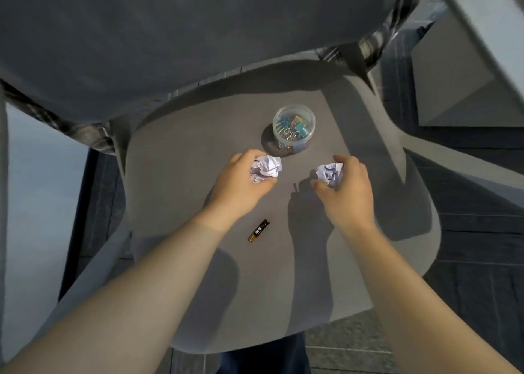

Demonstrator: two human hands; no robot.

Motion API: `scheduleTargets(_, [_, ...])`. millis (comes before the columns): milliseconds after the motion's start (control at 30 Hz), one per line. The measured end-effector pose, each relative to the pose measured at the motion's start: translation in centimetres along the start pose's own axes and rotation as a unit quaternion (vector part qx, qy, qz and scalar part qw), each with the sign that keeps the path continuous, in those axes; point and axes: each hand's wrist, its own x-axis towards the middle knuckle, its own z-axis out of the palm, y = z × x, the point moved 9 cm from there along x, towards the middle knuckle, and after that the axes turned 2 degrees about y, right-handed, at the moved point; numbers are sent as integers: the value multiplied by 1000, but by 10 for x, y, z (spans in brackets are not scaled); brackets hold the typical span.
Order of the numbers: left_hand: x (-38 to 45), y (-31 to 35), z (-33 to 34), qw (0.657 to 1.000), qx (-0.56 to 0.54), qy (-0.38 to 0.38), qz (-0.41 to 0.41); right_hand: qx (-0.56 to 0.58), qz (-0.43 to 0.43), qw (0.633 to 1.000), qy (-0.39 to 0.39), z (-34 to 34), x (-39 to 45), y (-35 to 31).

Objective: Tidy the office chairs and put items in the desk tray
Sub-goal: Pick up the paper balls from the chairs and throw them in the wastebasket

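I look down on a grey office chair seat. My left hand is curled around a crumpled white paper ball near the seat's middle. My right hand grips a second crumpled paper ball a little to the right. Just behind the two hands stands a clear round plastic tub holding coloured binder clips. A small black and gold battery lies on the seat between my forearms.
The chair's grey backrest fills the top of the view, with armrests at both sides. A pale desk edge runs along the upper right. Dark tiled floor shows around the seat.
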Motion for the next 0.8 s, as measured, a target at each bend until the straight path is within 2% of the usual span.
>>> scheduleTargets(200, [-41, 84, -35, 997, -28, -6, 71, 107, -17, 993, 50, -88, -47, -41])
scheduleTargets(400, [-104, 166, -55, 981, -40, -71, 176, 156, -9, 976, 150, -177, -126, -62])
scheduleTargets(633, [-224, 257, -42, 930, 29, -154, 333, 195, 46, 933, 300, -268, -269, -25])
scheduleTargets(800, [-333, 303, 19, 875, 44, -255, 409, 209, 120, 883, 403, -324, -395, 40])
